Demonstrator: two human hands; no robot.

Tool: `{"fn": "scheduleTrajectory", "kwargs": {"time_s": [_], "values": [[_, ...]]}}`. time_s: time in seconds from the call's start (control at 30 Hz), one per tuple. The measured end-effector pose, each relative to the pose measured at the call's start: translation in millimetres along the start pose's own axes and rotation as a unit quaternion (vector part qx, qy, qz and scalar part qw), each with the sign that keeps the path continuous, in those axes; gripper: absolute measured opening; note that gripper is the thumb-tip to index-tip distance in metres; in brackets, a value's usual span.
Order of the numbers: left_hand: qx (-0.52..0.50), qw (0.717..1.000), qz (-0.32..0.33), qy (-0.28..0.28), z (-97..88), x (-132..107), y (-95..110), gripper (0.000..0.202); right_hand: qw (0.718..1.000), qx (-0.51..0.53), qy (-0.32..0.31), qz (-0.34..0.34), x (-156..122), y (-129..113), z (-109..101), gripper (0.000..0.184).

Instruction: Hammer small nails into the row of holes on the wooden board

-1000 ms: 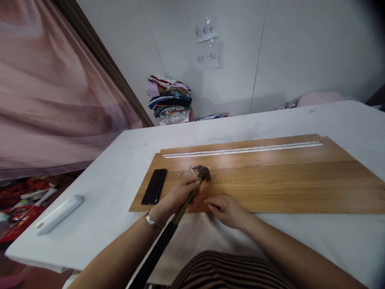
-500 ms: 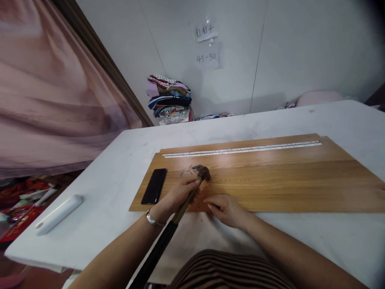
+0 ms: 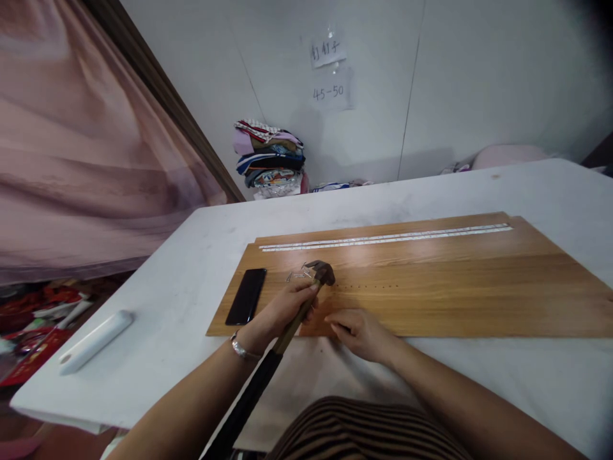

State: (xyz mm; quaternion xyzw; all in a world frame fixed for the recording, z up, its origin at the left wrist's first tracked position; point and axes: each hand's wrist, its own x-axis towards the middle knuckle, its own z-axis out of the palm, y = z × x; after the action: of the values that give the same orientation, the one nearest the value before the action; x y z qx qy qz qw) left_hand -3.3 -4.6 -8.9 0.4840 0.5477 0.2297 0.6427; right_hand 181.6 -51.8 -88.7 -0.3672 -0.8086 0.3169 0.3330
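My left hand (image 3: 282, 310) is closed round the upper handle of a hammer (image 3: 306, 300), close under its dark head (image 3: 322, 272). The head rests low over a long wooden board (image 3: 454, 287) on a white table (image 3: 182, 255). Several loose nails (image 3: 297, 275) lie just left of the head, and a row of small nail dots (image 3: 368, 287) runs to the right of it. My right hand (image 3: 361, 332) lies at the board's near edge with fingers curled; I cannot make out whether it pinches anything.
A black phone (image 3: 246, 296) lies on the board's left end. A pale strip (image 3: 383, 237) runs along the board's far side. A white bar-shaped object (image 3: 94, 340) sits near the table's left edge. Folded cloths (image 3: 268, 156) are stacked by the wall.
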Motion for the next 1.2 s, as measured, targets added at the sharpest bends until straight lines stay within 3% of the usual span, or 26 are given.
{"fn": "scheduleTrajectory", "kwargs": {"time_s": [1.2], "values": [[-0.003, 1.0, 0.006, -0.001, -1.9, 0.2, -1.4, 0.031, 1.0, 0.007, 0.009, 0.0, -1.2, 3.3, 3.1, 0.028]]}}
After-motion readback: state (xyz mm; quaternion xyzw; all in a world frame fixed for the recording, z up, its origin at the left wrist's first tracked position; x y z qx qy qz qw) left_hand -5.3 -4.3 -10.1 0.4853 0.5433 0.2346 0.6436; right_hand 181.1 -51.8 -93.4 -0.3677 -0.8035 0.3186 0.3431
